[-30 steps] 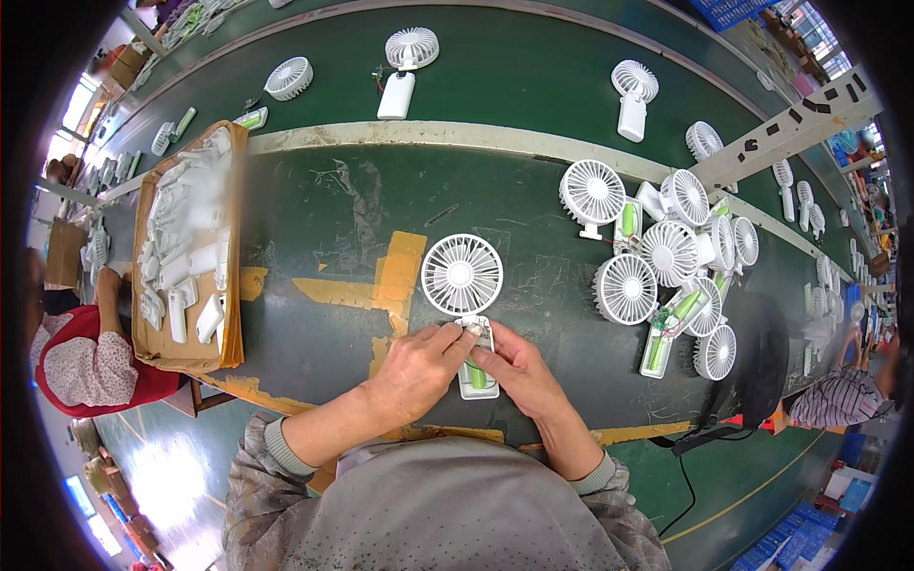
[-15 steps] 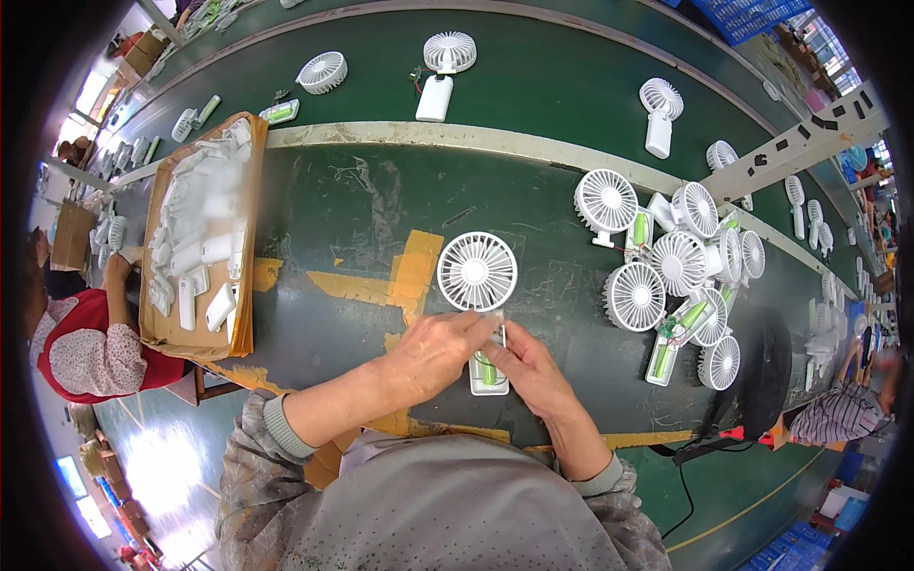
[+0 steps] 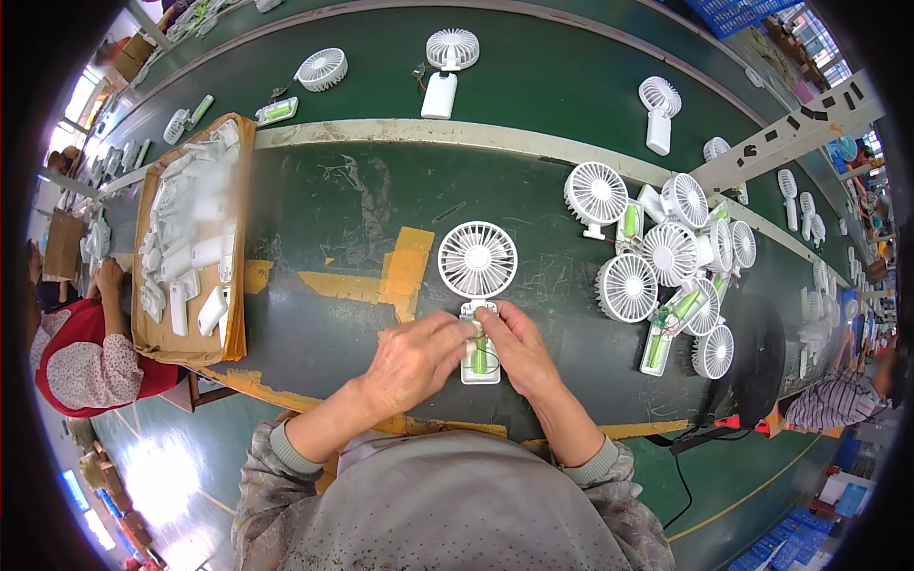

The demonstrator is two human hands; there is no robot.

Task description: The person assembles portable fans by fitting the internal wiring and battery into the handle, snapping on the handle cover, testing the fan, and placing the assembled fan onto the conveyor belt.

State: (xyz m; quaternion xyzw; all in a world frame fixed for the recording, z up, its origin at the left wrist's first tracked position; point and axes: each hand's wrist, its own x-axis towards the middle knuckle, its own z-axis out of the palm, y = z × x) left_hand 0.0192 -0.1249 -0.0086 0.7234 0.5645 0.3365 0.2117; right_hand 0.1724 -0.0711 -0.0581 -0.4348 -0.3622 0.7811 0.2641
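Observation:
A white handheld fan (image 3: pixel 478 260) lies on the table in front of me, its round head pointing away. Its handle is uncovered, showing a green battery (image 3: pixel 481 359) and thin dark wires inside. My right hand (image 3: pixel 522 354) grips the handle from the right, thumb on the upper part near the neck. From the left, my left hand (image 3: pixel 411 362) reaches over the handle with its fingers pressed together at the wires; the fingertips are slightly smeared, and whatever they pinch is too small to make out.
On the left stands a cardboard box (image 3: pixel 240 314) of white plastic handle covers. To the right lies a heap of fans (image 3: pixel 669 254), some with open handles. Beyond a pale rail (image 3: pixel 400 131), more fans lie on a green conveyor (image 3: pixel 543 86). Other people sit at both sides.
My left hand has drawn back left and down from the fan's neck, uncovering the handle's upper part and the battery. My right thumb has shifted up towards the neck.

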